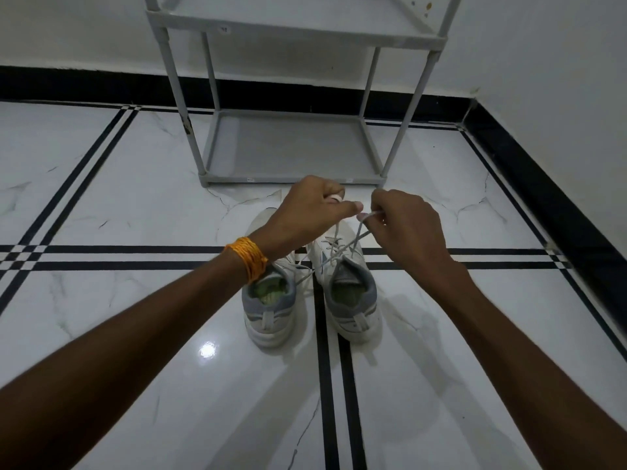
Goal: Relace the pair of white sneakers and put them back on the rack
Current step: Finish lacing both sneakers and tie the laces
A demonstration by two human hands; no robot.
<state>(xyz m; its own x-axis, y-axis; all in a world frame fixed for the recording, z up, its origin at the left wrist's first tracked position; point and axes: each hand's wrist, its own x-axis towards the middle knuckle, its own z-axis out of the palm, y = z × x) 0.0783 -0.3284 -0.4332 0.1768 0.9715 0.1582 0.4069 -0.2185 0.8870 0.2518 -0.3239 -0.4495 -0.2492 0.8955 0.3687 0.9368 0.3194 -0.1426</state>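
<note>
Right sneaker's lace (342, 244) pinched in both hands' fingers (364, 216).

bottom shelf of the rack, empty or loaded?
Empty. The rack's bottom shelf shows bare grey surface; both sneakers sit on the floor before it.

The sneakers (349, 286) are white with grey collars and what looks like green insoles. The floor (101, 198) is white marble-veined tile crossed by black double stripes. The rack (288, 147) is grey; the wrist thread (249, 257) is orange.
</note>
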